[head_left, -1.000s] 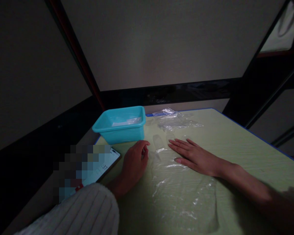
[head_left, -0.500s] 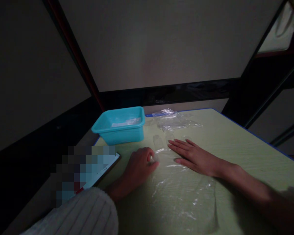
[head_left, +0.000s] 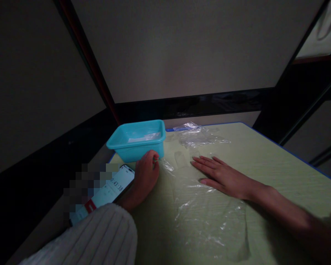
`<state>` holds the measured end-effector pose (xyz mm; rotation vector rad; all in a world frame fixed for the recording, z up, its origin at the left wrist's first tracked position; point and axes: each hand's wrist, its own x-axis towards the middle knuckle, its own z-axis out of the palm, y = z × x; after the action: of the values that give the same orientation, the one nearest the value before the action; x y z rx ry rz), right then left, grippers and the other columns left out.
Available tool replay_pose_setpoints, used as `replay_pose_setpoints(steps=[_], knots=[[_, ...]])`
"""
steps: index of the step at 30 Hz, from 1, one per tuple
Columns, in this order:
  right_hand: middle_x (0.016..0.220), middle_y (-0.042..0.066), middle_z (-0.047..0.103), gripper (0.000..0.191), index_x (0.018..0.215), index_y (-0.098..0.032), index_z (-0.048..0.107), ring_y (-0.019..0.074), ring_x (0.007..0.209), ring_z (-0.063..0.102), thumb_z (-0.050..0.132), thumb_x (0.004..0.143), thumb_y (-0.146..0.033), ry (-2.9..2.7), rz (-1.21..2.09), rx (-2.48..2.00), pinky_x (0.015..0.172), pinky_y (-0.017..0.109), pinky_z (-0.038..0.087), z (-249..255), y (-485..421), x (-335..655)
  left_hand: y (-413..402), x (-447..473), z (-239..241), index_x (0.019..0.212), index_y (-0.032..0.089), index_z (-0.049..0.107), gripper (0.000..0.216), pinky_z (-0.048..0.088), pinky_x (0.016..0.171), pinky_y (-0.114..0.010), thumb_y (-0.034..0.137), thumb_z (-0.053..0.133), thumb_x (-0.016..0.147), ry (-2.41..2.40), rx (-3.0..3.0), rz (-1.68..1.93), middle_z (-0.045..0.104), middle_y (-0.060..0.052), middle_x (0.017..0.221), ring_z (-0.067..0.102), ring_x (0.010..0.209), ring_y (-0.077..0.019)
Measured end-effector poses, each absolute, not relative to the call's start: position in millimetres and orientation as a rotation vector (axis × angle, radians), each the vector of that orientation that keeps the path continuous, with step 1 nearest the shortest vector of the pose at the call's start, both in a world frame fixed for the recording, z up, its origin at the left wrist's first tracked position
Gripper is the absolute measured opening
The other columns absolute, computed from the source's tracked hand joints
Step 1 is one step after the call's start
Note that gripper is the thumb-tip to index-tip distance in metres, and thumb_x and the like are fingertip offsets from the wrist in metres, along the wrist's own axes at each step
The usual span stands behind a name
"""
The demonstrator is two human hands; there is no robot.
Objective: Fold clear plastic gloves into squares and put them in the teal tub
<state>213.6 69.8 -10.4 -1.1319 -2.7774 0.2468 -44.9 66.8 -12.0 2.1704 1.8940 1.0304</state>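
Clear plastic glove: head view; it lies flat on the green desk, from the middle toward the near edge. Its finger shapes point at the far edge, and it is wrinkled and shiny in places.
Left hand: thumb and forefinger are pressed together on the glove's left edge, pinching it and lifting a small fold off the desk. The knuckles sit just beside the near wall of the teal tub; whether they touch it I cannot tell.
Right hand: palm down, fingers straight and slightly spread, pressed flat on the far part of the glove. The forearm runs off toward the near right corner.
Teal tub: upright at the far left corner of the desk, with thin clear film lying inside.
Crumpled plastic: at the far edge, just right of the tub and apart from both hands.
Phone: face up at the left edge with its screen lit, close beside the left wrist; part of it is blurred.
White ribbed sleeve: covers the left forearm at the near left corner.
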Motion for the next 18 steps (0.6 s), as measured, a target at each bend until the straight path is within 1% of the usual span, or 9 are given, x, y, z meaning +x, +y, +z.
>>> replay_pose_setpoints(steps=[3, 5, 6, 7, 9, 11, 13, 15, 18], knots=[[0.145, 0.012, 0.030, 0.059, 0.138, -0.019, 0.035, 0.0299, 0.132, 0.027, 0.035, 0.090, -0.052, -2.720, 0.119, -1.102, 0.105, 0.058, 0.021, -7.6, 67.9, 210.2, 55.3, -37.0, -8.7, 0.087, 0.018, 0.049, 0.018, 0.041, 0.082, -0.039, 0.006, 0.041, 0.076, 1.839, 2.256, 1.144, 0.056, -0.008, 0.095, 0.052, 0.093, -0.0230], [0.143, 0.013, 0.035, 0.053, 0.134, -0.019, 0.041, 0.0295, 0.130, 0.032, 0.038, 0.090, -0.048, -2.661, 0.062, -1.067, 0.104, 0.058, 0.022, -4.8, 66.3, 207.2, 41.5, -28.0, -6.3, 0.085, 0.019, 0.051, 0.017, 0.042, 0.084, -0.036, 0.007, 0.042, 0.077, 1.692, 2.361, 1.159, 0.057, -0.006, 0.093, 0.052, 0.092, -0.0207], [0.142, 0.013, 0.037, 0.050, 0.132, -0.018, 0.044, 0.0286, 0.129, 0.035, 0.038, 0.090, -0.045, -2.631, 0.055, -1.043, 0.105, 0.057, 0.023, -3.4, 65.2, 205.9, 33.8, -23.1, -5.3, 0.086, 0.018, 0.052, 0.016, 0.043, 0.082, -0.034, 0.008, 0.041, 0.079, 1.462, 2.494, 1.131, 0.058, -0.007, 0.090, 0.053, 0.089, -0.0199], [0.140, 0.013, 0.039, 0.047, 0.130, -0.018, 0.046, 0.0274, 0.128, 0.037, 0.038, 0.091, -0.042, -2.602, 0.064, -1.015, 0.105, 0.055, 0.024, -2.0, 63.9, 204.7, 26.3, -18.2, -4.5, 0.087, 0.017, 0.054, 0.016, 0.044, 0.082, -0.032, 0.009, 0.041, 0.082, 1.238, 2.608, 1.051, 0.059, -0.007, 0.091, 0.054, 0.088, -0.0193], [0.139, 0.013, 0.042, 0.044, 0.129, -0.015, 0.048, 0.0240, 0.127, 0.039, 0.034, 0.093, -0.037, -2.565, 0.149, -0.952, 0.105, 0.049, 0.029, 1.0, 59.9, 202.6, 13.2, -9.7, -3.2, 0.095, 0.015, 0.056, 0.017, 0.042, 0.088, -0.030, 0.013, 0.042, 0.085, 0.899, 2.760, 0.741, 0.061, -0.008, 0.101, 0.054, 0.095, -0.0188], [0.138, 0.011, 0.043, 0.045, 0.132, -0.014, 0.044, 0.0203, 0.127, 0.040, 0.031, 0.095, -0.034, -2.582, 0.315, -0.858, 0.104, 0.041, 0.034, 4.5, 54.0, 200.3, 4.1, -4.3, -2.6, 0.111, 0.014, 0.053, 0.026, 0.033, 0.100, -0.031, 0.022, 0.045, 0.088, 0.677, 2.816, 0.470, 0.055, -0.010, 0.121, 0.047, 0.114, -0.0207], [0.140, 0.009, 0.041, 0.046, 0.136, -0.015, 0.037, 0.0174, 0.128, 0.037, 0.030, 0.095, -0.034, -2.652, 0.509, -0.733, 0.104, 0.036, 0.035, 8.0, 46.7, 196.7, -0.8, -2.1, -2.8, 0.125, 0.014, 0.044, 0.043, 0.028, 0.105, -0.034, 0.035, 0.049, 0.087, 0.610, 2.807, 0.314, 0.049, -0.011, 0.130, 0.041, 0.122, -0.0231], [0.143, 0.007, 0.036, 0.049, 0.139, -0.016, 0.032, 0.0161, 0.131, 0.033, 0.032, 0.095, -0.036, -2.740, 0.665, -0.605, 0.106, 0.034, 0.032, 10.2, 40.0, 191.9, -2.9, -2.3, -3.6, 0.130, 0.016, 0.040, 0.054, 0.026, 0.106, -0.036, 0.043, 0.052, 0.085, 0.599, 2.794, 0.232, 0.050, -0.010, 0.130, 0.042, 0.121, -0.0250], [0.145, 0.009, 0.032, 0.057, 0.141, -0.014, 0.025, 0.0168, 0.133, 0.027, 0.035, 0.093, -0.042, -2.839, 0.758, -0.506, 0.111, 0.036, 0.022, 8.0, 36.2, 185.4, -4.2, -3.4, -4.8, 0.130, 0.018, 0.042, 0.057, 0.024, 0.106, -0.038, 0.048, 0.054, 0.082, 0.585, 2.805, 0.191, 0.052, -0.009, 0.127, 0.045, 0.118, -0.0264]])
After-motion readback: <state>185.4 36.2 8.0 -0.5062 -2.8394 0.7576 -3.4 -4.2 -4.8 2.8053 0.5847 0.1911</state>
